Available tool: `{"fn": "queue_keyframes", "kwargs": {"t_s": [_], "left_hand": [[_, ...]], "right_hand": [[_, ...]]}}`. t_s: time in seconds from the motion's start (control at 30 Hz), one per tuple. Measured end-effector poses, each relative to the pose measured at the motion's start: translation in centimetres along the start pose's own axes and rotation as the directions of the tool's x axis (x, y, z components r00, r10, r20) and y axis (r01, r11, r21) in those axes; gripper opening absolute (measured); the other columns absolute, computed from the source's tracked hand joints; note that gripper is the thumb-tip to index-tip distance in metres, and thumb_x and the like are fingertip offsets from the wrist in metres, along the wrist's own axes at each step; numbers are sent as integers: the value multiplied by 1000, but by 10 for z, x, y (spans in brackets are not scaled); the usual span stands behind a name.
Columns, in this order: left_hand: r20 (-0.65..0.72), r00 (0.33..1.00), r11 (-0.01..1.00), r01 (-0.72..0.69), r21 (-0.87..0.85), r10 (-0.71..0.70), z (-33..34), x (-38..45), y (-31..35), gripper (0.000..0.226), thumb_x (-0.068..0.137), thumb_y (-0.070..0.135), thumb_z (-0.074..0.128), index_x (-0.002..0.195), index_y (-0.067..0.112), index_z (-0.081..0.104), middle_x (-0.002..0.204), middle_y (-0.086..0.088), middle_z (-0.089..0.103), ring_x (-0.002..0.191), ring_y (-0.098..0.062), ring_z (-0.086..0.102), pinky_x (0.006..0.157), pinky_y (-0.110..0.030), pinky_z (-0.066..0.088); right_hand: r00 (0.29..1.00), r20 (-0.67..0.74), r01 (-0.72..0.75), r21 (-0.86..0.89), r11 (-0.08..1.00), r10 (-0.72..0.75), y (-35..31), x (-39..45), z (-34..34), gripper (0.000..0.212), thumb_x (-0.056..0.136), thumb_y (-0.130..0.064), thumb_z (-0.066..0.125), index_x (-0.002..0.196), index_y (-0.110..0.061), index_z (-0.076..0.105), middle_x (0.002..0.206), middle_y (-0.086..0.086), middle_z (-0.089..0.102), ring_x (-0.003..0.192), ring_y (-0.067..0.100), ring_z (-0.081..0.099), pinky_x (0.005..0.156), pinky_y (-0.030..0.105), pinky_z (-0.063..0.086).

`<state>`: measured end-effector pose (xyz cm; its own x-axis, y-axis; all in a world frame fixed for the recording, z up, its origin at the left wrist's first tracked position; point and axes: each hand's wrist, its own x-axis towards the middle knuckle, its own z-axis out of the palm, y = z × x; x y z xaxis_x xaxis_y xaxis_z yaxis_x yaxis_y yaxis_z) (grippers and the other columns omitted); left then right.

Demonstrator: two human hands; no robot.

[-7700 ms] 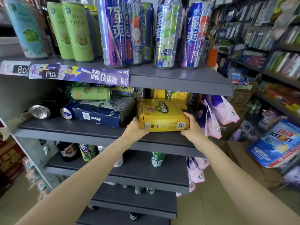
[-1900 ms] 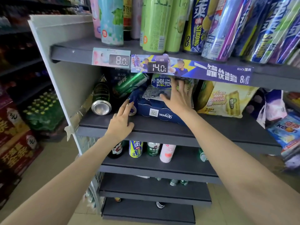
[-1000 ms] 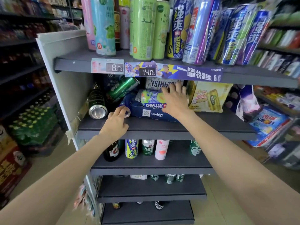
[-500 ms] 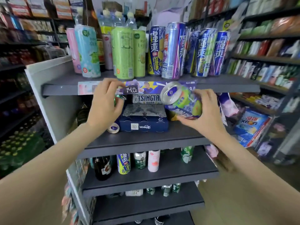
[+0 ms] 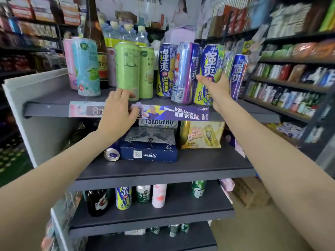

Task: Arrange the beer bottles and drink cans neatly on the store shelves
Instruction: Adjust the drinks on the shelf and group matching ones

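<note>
Dark grey shelf unit, several tiers, pale side panel on its left. All places below are given from this unit.

Top tier: a row of tall drink cans, upright. From the left: a pink can and a pale blue can; two light green cans; then blue-and-purple cans with large white characters. Behind the row, a dark bottle and clear water bottles.

Front edge of top tier: price strip with a purple banner and a tag reading "8.0".

Second tier: yellow carton on the right; dark blue multipack in the middle, a grey patterned pack lying on top of it; a white "TSINGTAO" box behind; one loose can lying on its side at the multipack's left end, base outward.

Third tier: a dark bottle, a yellow-and-blue can, a green can, a pink can and a further green can, all upright.

Fourth tier: several small green cans, partly hidden.

Right hand: at the top tier, fingers curled round a blue-and-green can standing upright in the row.

Left hand: at the front edge of the top tier, over the price strip, fingers bent; fingertips touch the base of the nearer light green can. Whether they grip it cannot be told.
</note>
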<state>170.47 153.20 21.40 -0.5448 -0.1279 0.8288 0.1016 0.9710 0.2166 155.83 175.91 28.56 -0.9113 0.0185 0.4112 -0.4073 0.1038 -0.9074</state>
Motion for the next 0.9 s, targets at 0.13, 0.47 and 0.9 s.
{"fn": "queue_keyframes", "kwargs": {"t_s": [0.13, 0.47, 0.9], "left_hand": [[-28, 999, 999, -16, 49, 17, 5, -5, 3, 38, 81, 21, 34, 100, -2, 58, 98, -19, 57, 86, -35, 49, 77, -41, 37], [81, 983, 914, 181, -363, -162, 38, -128, 1, 37, 80, 14, 42, 115, 7, 52, 121, 4, 38, 114, -9, 37, 94, -31, 37], [406, 721, 818, 558, 140, -561, 92, -101, -26, 68, 88, 23, 56, 140, -5, 22, 143, -21, 30, 134, -34, 22, 106, -34, 8]], "right_hand": [[997, -53, 60, -58, 997, -63, 6, 2, 8, 91, 77, -38, 75, 145, -8, 23, 145, 6, 34, 132, 21, 35, 106, 31, 31], [701, 161, 711, -239, 662, -695, 58, -138, -6, 29, 82, -12, 59, 108, 0, 51, 107, 0, 41, 94, 11, 47, 86, 14, 40], [916, 338, -65, -405, 912, 216, 172, -128, 57, 83, 83, -39, 66, 145, -7, 22, 147, 13, 34, 135, 28, 33, 106, 34, 30]]}}
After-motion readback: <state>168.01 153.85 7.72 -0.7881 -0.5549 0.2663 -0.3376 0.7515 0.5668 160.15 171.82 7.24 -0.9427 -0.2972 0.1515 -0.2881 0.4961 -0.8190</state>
